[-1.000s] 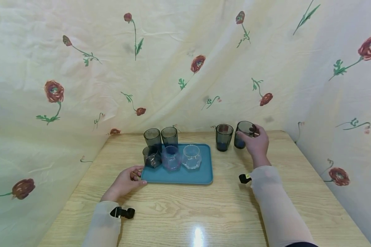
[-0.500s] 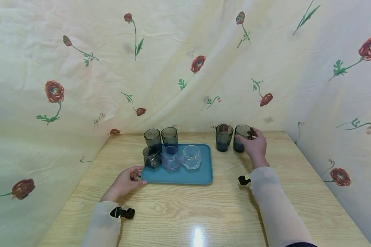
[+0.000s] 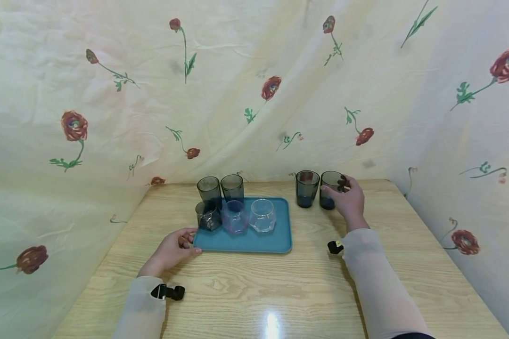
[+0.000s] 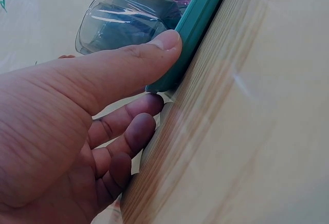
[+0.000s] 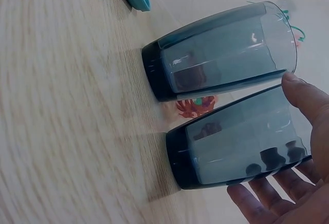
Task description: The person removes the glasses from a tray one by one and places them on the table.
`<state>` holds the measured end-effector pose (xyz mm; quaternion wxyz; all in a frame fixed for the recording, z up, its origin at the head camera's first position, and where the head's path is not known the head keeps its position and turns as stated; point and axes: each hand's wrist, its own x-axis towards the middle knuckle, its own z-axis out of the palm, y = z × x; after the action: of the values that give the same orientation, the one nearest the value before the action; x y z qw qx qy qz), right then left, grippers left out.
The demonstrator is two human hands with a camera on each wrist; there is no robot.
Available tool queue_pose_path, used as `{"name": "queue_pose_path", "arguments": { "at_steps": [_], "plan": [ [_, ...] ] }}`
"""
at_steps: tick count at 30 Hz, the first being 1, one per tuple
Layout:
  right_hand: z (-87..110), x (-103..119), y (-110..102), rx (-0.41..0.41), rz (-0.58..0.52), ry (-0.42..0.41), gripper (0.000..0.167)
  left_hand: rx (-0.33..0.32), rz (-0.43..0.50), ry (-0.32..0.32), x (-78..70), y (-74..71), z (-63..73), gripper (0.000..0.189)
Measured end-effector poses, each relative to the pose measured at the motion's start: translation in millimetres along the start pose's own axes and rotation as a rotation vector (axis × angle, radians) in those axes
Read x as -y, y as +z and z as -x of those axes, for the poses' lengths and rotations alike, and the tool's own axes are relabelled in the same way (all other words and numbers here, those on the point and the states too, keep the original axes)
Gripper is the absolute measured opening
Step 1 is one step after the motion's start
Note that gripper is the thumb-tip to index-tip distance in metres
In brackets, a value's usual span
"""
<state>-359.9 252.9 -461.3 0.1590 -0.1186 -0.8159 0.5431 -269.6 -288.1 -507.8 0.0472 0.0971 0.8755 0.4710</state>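
My right hand (image 3: 351, 200) grips a tall smoky glass tumbler (image 3: 327, 203), thumb near the rim and fingers around its far side. In the right wrist view that tumbler (image 5: 236, 147) stands upright on the wood, close beside a matching tumbler (image 5: 221, 54). At the near left corner of a blue tray (image 3: 246, 244), my left hand (image 3: 171, 253) holds the edge; in the left wrist view its thumb (image 4: 167, 40) lies on the tray's rim and the fingers are bent around the corner. On the tray's front row sit a short dark glass (image 3: 207, 217), a pinkish glass (image 3: 235, 220) and a clear glass (image 3: 263, 217).
Two more tall smoky tumblers, one at the left (image 3: 209, 189) and one beside it (image 3: 233, 187), stand behind the short glasses. A light wooden table (image 3: 237, 292) bears everything. Flower-printed cloth (image 3: 237, 94) hangs right behind the table's back edge.
My right hand has lowered its tumbler onto the table and shifted it slightly left, closer to the matching one. The left hand and the tray have stayed in place.
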Motion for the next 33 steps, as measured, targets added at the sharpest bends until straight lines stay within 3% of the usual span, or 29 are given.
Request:
{"name": "queue_pose_path", "arguments": {
  "at_steps": [15,33],
  "plan": [
    [0.6,1.4,-0.3,0.012,0.023,-0.008,0.098,0.009,-0.012,-0.017,-0.3,-1.1,0.3,0.069],
    [-0.1,-0.1,-2.8,0.059,0.032,-0.016,0.111,0.003,-0.004,-0.028,-0.6,-0.3,0.7,0.068]
  ]
}}
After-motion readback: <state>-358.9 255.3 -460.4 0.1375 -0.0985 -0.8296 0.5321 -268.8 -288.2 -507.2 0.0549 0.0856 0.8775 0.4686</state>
